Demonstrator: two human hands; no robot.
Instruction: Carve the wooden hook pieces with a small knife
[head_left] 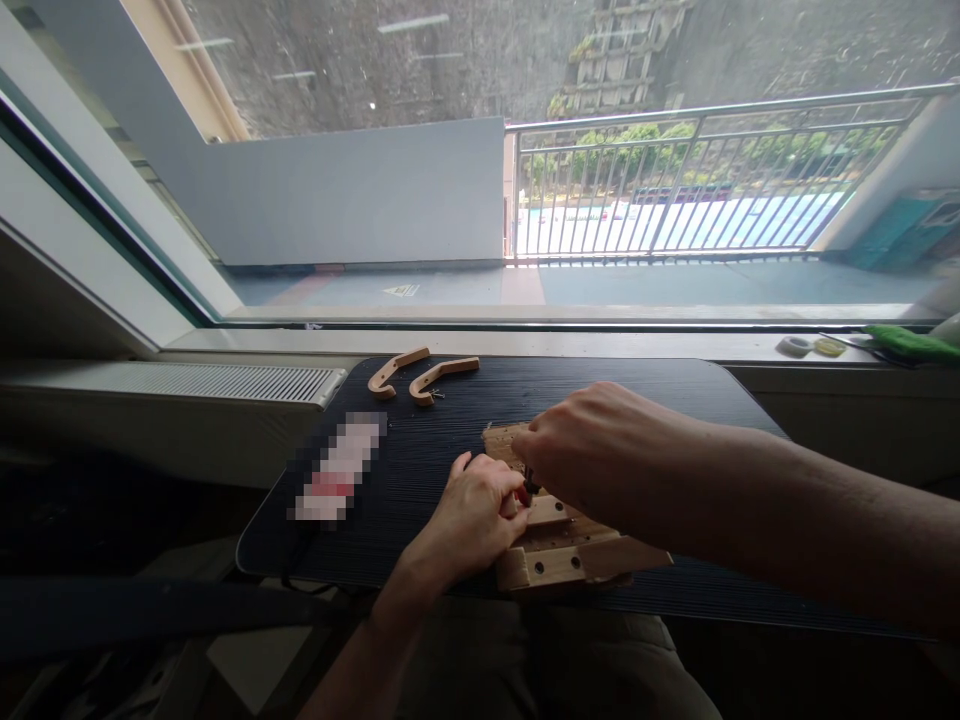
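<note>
My right hand [581, 440] is closed in a fist around what looks like a screwdriver [532, 484]; only its dark lower part shows below the fingers, pointing down, and the handle is hidden. Beside it, my left hand [480, 505] pinches the end of a pale wooden strip [551, 511] with a dark hole in it. The strip lies on a wooden board [555, 540] with rows of small holes. Along the board's near edge runs another wooden strip [559, 566] with two dark holes. My right forearm covers part of the board.
Two curved wooden hooks [397, 370] [442, 378] lie at the back of the black table [420, 440], with small screws [438, 395] by one. A blurred pink-and-white item [341, 470] lies left. Tape rolls [795, 346] and a green item [915, 340] sit on the windowsill.
</note>
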